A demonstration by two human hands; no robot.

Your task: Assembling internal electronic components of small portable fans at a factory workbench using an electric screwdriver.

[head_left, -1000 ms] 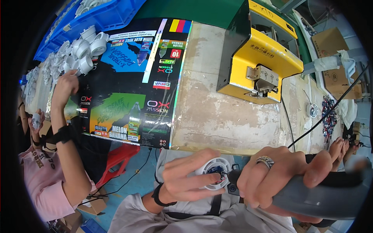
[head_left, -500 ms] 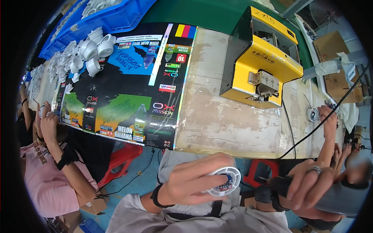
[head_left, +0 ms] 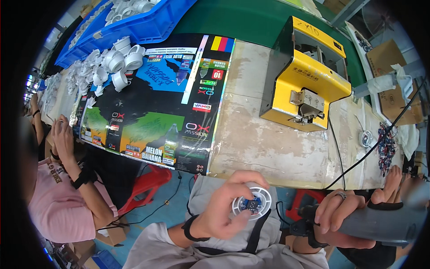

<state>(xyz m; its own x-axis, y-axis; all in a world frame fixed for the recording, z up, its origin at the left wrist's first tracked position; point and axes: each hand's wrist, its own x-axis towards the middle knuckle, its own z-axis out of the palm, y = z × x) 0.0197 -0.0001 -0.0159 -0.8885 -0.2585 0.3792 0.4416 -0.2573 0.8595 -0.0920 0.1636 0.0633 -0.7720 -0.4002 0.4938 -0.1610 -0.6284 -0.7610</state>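
My left hand [head_left: 226, 207] is closed on a round white plastic housing [head_left: 267, 207] above my lap, thumb and fingers at its rim. Inside the ring sits a small blue circuit board [head_left: 251, 204], facing up. To the right, my right hand [head_left: 340, 210] wraps round a black hand tool [head_left: 309, 212] with a narrow tip pointing left toward the housing; tip and housing are apart. The fingers hide most of the tool, so its exact kind does not show. Black bands sit on both my wrists.
Beyond my hands is a worn worktable [head_left: 242, 148] with a yellow machine [head_left: 309, 76], a printed black sheet [head_left: 148, 103], white plastic rings [head_left: 114, 62] and a blue crate [head_left: 156, 27]. A black cable [head_left: 358, 163] crosses the right side. Co-workers sit left and right.
My left hand has turned the housing so its board faces up. My right hand has shifted slightly left, its fingers closing round the tool. The right co-worker's hand has left another white ring.
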